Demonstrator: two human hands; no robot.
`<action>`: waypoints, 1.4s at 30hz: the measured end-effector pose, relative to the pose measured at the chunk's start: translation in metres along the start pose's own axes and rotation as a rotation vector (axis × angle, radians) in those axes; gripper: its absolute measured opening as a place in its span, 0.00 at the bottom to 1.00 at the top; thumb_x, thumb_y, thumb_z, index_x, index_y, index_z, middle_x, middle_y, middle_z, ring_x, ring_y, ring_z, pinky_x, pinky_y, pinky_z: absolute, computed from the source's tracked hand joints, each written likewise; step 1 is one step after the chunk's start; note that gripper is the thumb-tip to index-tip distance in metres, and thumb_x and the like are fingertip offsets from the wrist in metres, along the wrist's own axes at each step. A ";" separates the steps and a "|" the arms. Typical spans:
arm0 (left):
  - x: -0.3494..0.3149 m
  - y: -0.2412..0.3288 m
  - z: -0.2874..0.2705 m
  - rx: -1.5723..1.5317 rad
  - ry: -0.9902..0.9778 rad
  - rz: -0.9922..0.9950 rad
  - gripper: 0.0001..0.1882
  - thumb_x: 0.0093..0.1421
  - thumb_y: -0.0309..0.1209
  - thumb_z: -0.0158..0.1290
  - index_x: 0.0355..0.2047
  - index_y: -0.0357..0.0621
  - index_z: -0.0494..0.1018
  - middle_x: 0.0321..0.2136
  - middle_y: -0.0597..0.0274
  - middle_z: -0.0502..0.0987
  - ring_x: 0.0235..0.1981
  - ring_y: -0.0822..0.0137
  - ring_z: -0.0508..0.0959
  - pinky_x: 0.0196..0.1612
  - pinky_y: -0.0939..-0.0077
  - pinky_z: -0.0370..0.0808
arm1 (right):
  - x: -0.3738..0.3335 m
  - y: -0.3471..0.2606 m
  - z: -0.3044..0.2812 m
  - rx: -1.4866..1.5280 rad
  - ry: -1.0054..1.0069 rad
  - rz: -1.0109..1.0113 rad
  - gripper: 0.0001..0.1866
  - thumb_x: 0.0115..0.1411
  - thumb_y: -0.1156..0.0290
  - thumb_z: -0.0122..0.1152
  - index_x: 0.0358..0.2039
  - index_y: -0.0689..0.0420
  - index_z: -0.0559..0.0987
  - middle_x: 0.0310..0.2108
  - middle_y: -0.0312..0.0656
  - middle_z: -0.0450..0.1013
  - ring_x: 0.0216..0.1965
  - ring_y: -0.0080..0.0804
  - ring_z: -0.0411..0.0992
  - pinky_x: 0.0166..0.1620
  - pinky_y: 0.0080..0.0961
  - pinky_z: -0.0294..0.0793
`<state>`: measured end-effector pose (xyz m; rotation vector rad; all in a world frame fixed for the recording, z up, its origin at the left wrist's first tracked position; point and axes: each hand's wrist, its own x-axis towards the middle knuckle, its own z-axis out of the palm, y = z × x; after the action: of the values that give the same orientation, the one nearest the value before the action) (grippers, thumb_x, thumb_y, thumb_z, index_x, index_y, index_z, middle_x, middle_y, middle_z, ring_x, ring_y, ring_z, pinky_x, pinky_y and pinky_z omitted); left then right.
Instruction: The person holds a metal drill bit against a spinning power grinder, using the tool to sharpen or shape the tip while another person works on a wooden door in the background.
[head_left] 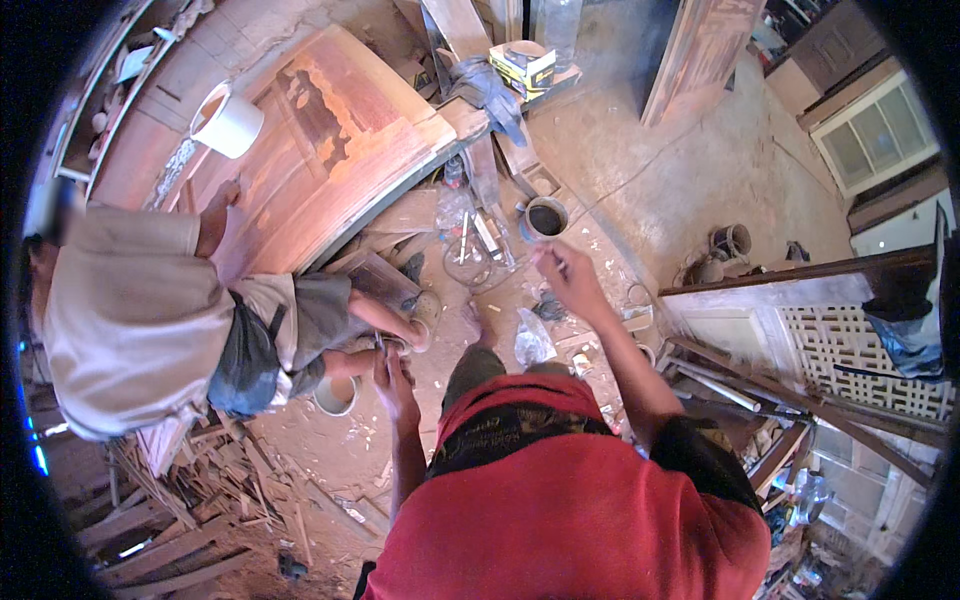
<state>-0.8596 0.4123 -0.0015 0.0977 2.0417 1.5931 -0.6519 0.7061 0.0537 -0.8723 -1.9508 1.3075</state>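
Observation:
My left hand [396,386] is raised in front of my left side, close to a co-worker's feet. Its fingers are closed, with a thin dark piece showing at their tips, too small to name. Out ahead and to the right, my right hand [572,284] hovers over the littered floor with its fingers curled together. Whatever they may pinch does not show. Just beyond it stands a bucket [546,217] with dark contents. A clear plastic bag [533,338] lies on the floor between my foot and my right forearm.
At left a co-worker in a tan shirt [130,300] bends beside a large wooden panel [390,150], one hand on it. A white pail [229,124] rests on that panel. Scrap wood [215,480] piles up at lower left; a lattice panel [865,350] leans at right.

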 end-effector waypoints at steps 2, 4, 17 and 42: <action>0.073 0.036 0.021 0.106 0.006 0.287 0.14 0.72 0.38 0.47 0.44 0.40 0.75 0.24 0.69 0.68 0.22 0.78 0.64 0.24 0.80 0.62 | 0.051 0.008 0.009 0.060 0.017 0.054 0.13 0.67 0.66 0.59 0.42 0.65 0.80 0.31 0.45 0.80 0.30 0.27 0.76 0.35 0.29 0.75; 0.158 0.062 0.039 0.212 0.014 0.539 0.12 0.72 0.32 0.44 0.42 0.35 0.74 0.24 0.67 0.68 0.24 0.73 0.66 0.27 0.77 0.66 | 0.105 0.011 0.020 0.099 0.024 0.107 0.14 0.67 0.66 0.59 0.42 0.65 0.80 0.30 0.44 0.80 0.30 0.25 0.76 0.35 0.28 0.75; 0.445 0.167 0.175 0.836 0.315 0.972 0.23 0.69 0.37 0.50 0.60 0.40 0.67 0.41 0.42 0.76 0.40 0.42 0.77 0.44 0.48 0.74 | 0.520 0.128 0.129 -0.345 -0.279 -0.082 0.13 0.63 0.66 0.60 0.44 0.59 0.83 0.38 0.47 0.82 0.37 0.39 0.80 0.41 0.33 0.79; 0.435 0.148 0.158 1.080 0.261 0.567 0.33 0.64 0.59 0.45 0.56 0.46 0.67 0.39 0.50 0.72 0.37 0.51 0.72 0.41 0.50 0.65 | 0.632 0.448 0.440 -0.952 -1.206 0.260 0.16 0.63 0.62 0.61 0.44 0.61 0.81 0.34 0.49 0.81 0.37 0.36 0.81 0.40 0.34 0.80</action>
<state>-1.1968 0.7589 -0.0505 0.9582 3.0403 0.5622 -1.2897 1.1099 -0.4203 -0.7911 -3.6886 1.0662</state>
